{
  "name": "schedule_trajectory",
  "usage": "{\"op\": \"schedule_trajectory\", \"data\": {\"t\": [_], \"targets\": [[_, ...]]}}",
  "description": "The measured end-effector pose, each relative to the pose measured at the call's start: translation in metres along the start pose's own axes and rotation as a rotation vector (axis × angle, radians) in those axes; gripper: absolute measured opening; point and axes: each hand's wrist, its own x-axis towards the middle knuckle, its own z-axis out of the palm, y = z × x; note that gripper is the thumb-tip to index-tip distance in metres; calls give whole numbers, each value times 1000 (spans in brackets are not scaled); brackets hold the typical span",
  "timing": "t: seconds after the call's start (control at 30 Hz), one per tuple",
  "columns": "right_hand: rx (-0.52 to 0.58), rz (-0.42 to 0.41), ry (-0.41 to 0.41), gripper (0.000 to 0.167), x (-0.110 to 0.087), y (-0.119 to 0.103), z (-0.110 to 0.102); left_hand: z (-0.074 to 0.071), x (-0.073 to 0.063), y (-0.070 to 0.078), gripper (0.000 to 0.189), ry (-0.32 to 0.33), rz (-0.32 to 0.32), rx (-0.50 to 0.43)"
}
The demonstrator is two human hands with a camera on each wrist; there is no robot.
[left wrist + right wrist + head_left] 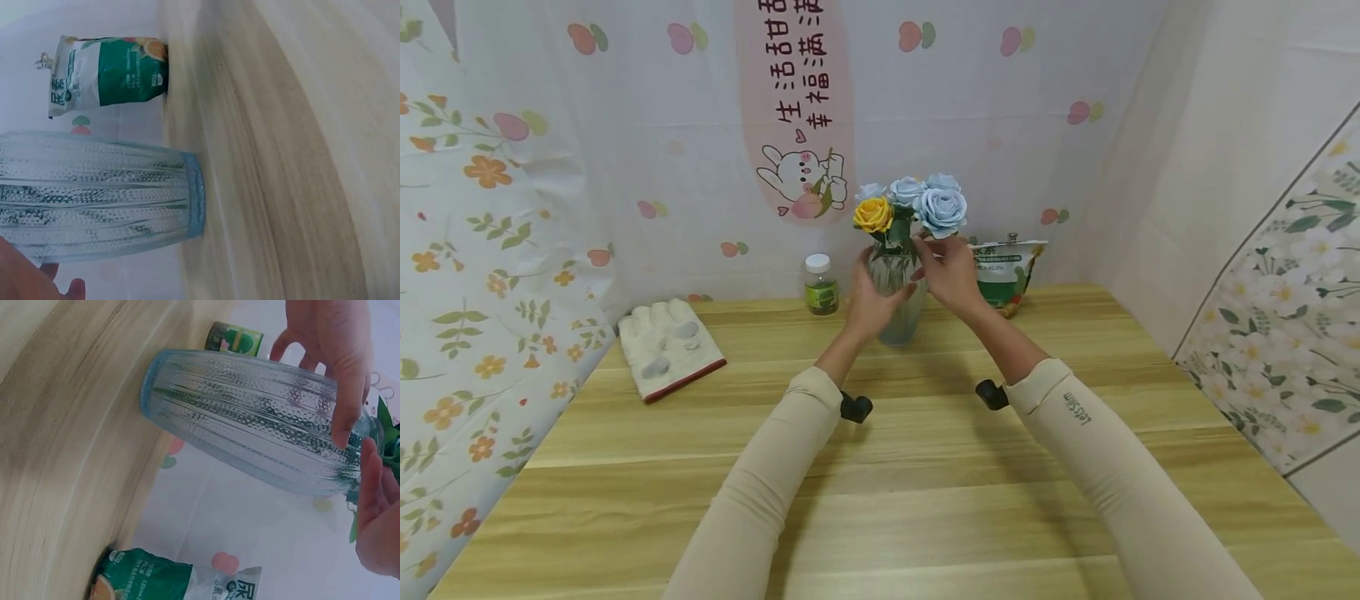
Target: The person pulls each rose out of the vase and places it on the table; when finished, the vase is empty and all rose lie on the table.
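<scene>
A clear ribbed glass vase point(897, 321) stands upright on the table, with artificial roses in its mouth. The roses are several light blue ones point(940, 210) and a yellow one point(873, 215). My left hand point(871, 302) holds the upper vase from the left, thumb across its front and fingers round the far side. At the rim, my right hand point(951, 271) has its fingers among the green leaves point(389, 428) and stems, under the largest blue rose. Whether they pinch a stem is hidden. In the left wrist view the vase's lower body point(100, 194) shows close up.
Left of the vase stands a small jar point(821, 287) with a white lid. Behind the right hand is a green and white bag point(1000, 279), clipped at the top. White work gloves point(666, 346) lie at the table's left. A printed cloth hangs behind the wooden table point(910, 500).
</scene>
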Motion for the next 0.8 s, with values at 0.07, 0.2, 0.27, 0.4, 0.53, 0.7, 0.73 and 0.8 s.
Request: {"op": "schedule_trajectory", "data": {"t": [0.07,0.2,0.27,0.4,0.53,0.7,0.73,0.8], "targets": [[5,10,-20,29,0,-1,-1,-1,0,1,98,-9,10,-3],[80,35,-43,29,2,-1,-2,-2,1,3,99,-25,-1,12],[106,32,-50,28,3,-1,-1,-3,1,4,98,-31,-6,24],[102,7,-59,24,5,0,-1,-5,3,6,97,-44,1,42],[72,-12,-60,21,7,2,-1,-6,4,7,97,-58,-11,32],[56,7,-38,20,9,-2,0,-4,5,10,99,-71,-29,31],[45,7,-30,20,9,-4,0,-4,5,10,99,-74,-30,35],[21,5,-24,20,8,-7,2,-5,4,10,100,-78,-37,42]]}}
